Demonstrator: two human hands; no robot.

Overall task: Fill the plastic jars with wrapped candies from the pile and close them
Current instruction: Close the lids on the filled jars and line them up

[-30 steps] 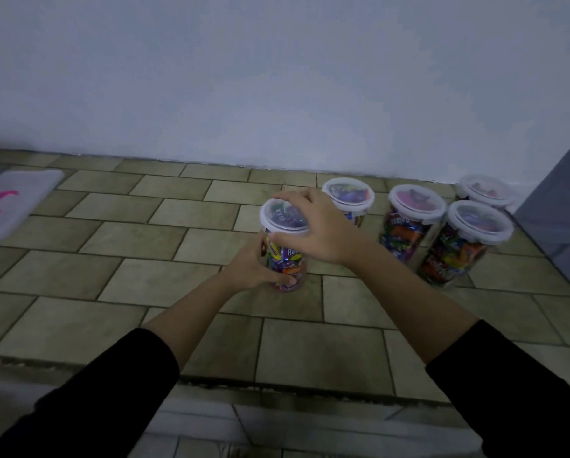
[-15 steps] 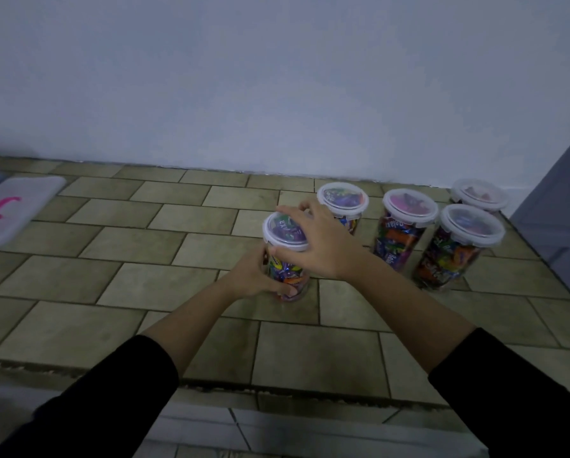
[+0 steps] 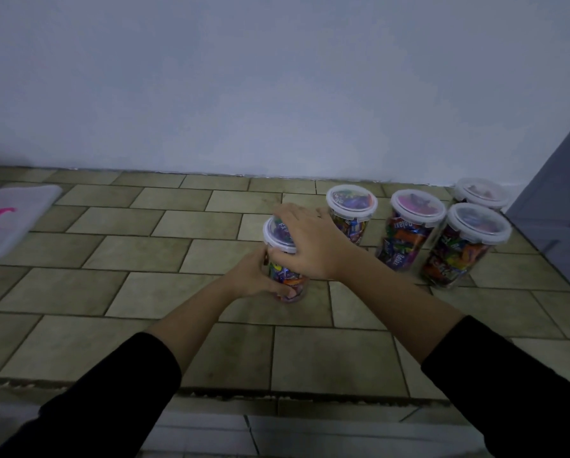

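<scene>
The jar (image 3: 288, 277), packed with wrapped candies, stands on the tiled floor (image 3: 138, 256) in the middle of the scene. The left hand (image 3: 252, 276) wraps around its body from the near side. The right hand (image 3: 310, 241) covers its lid (image 3: 274, 233) from above, fingers draped over the far rim and thumb hooked on the near rim. Four more closed, filled jars (image 3: 409, 229) stand to the right by the wall (image 3: 277, 77). A white tray (image 3: 12, 216) with a pink mark lies far left.
</scene>
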